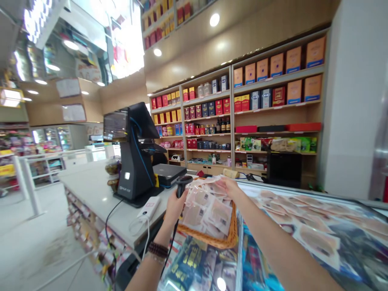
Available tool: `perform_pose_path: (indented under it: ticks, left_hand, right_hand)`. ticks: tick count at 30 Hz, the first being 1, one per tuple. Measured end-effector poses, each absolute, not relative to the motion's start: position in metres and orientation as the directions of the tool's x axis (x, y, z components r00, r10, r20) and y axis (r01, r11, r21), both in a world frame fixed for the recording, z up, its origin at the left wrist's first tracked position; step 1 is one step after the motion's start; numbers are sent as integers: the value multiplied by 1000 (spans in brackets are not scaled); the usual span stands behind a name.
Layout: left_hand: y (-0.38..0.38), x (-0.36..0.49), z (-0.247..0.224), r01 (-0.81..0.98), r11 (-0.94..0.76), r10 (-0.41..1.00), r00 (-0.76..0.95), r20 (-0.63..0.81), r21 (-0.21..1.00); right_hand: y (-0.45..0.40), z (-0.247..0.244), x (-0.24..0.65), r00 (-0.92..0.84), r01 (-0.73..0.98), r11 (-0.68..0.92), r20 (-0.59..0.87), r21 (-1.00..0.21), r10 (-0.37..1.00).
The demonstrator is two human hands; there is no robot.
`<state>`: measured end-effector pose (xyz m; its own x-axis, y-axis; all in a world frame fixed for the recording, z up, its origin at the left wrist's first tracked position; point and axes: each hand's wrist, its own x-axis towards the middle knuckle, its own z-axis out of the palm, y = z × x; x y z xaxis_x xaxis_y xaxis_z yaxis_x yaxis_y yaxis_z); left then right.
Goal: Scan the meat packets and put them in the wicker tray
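My left hand (175,206), with dark beads at the wrist, is wrapped round the handle of a black barcode scanner (184,181). The scanner's cord hangs down past my forearm. To its right, my right hand (229,189) is closed at the far side of a wicker basket (226,242), its fingers pinching the edge of a clear plastic packet (209,182). Flat clear packets (220,214) with small dark printed labels fill the basket. The basket rests on a glass-topped case (194,279); what the packets contain is hard to make out.
A point-of-sale terminal (136,161), a black cash-drawer-like box (169,174) and a white power strip (150,207) stand on the white counter (87,182). More flat packets (318,240) lie spread at right. Shelves of boxed goods (209,109) line the back wall.
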<state>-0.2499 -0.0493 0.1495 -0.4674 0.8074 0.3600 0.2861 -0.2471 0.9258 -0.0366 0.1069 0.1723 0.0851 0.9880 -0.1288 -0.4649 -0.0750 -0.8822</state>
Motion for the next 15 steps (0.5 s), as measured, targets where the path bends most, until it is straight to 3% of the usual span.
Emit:
perform_pose_path:
  ticks: [3,7,15]
  left_hand:
    - [-53,-251,144,304,-219,807,-477,347,927]
    - [-55,-233,142,288,-205,826,-461,323,935]
    - [-50,-148,145,194,-266,916,-255,310,944]
  right_hand:
    - [102,160,-31,45,-387,-87,-112,-918,993]
    - [94,136,6,47,-303,61,49,-951,998]
    - [80,85,148,356,-155,193,128,-969,926]
